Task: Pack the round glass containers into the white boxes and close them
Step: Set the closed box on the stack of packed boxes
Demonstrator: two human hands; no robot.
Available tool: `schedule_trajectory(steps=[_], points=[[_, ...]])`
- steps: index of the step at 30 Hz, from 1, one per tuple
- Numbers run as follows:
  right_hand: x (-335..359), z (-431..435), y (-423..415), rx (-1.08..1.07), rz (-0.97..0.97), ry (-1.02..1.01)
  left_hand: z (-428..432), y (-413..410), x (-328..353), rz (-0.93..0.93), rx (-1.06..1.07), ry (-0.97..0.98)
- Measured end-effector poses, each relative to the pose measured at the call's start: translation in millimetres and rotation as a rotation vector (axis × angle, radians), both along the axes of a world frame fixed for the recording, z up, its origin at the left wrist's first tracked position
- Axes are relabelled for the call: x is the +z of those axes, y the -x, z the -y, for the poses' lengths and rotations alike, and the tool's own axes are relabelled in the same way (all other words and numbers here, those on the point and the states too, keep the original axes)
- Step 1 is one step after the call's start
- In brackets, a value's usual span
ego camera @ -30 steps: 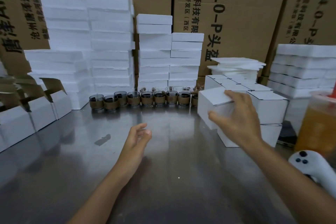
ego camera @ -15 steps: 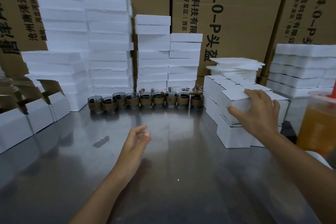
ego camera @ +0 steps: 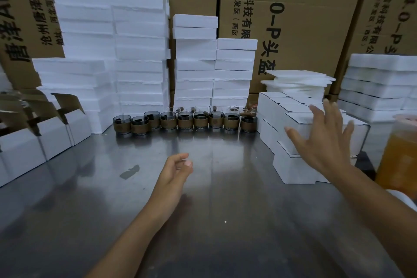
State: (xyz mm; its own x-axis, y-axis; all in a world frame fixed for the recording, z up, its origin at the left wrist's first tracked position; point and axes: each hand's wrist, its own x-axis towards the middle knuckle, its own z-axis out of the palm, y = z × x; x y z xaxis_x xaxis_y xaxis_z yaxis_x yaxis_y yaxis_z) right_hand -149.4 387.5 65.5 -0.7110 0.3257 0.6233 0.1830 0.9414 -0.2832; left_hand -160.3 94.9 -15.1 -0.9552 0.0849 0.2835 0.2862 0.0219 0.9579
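Several round glass containers point(ego camera: 185, 121) with brown bands stand in a row at the back of the steel table point(ego camera: 203, 221). On the right sits a stack of closed white boxes point(ego camera: 291, 165). My right hand point(ego camera: 325, 144) hovers in front of that stack with its fingers spread, gripping nothing. My left hand point(ego camera: 174, 174) floats over the middle of the table, fingers loosely curled and empty. At the left edge, several open white boxes point(ego camera: 52, 135) stand with brown flaps up.
Tall stacks of white foam blocks point(ego camera: 108, 47) line the back, with more foam point(ego camera: 381, 83) at the right. Thin foam sheets point(ego camera: 297, 81) lie behind the closed boxes. An orange drink cup point(ego camera: 399, 156) stands at the far right. Cardboard cartons point(ego camera: 293, 18) form the rear wall.
My right hand carried a closed white box to the right, set it on the stack, and has let go with its fingers now spread. My left hand stayed nearly still.
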Motion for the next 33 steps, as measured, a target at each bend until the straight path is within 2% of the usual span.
schedule_trajectory(steps=[4,7,9,11,15,20,28,33], points=[[9.1,54.0,-6.8,0.362,-0.16,-0.086,-2.2,-0.7,1.6,-0.019,0.021,0.006],[-8.9,97.6,-7.7,0.565,0.047,0.049,-2.7,-1.6,2.9,-0.035,0.068,0.019],[-32.2,118.1,-3.7,0.627,0.173,0.181,-1.0,-3.3,3.1,-0.035,0.091,0.025],[-56.2,130.0,0.5,0.63,0.178,0.291,0.4,-5.3,2.2,-0.036,0.094,0.029],[-83.6,127.3,2.3,0.628,0.069,0.436,0.2,-5.1,1.5,-0.039,0.095,0.041],[-88.6,121.9,1.1,0.655,-0.009,0.428,-4.5,-3.1,2.8,-0.036,0.08,0.049],[-91.3,123.9,1.8,0.671,0.032,0.427,6.2,-2.5,2.4,-0.029,0.108,0.008],[-90.7,123.1,0.9,0.644,0.025,0.421,51.8,5.6,18.5,-0.077,0.241,-0.02]])
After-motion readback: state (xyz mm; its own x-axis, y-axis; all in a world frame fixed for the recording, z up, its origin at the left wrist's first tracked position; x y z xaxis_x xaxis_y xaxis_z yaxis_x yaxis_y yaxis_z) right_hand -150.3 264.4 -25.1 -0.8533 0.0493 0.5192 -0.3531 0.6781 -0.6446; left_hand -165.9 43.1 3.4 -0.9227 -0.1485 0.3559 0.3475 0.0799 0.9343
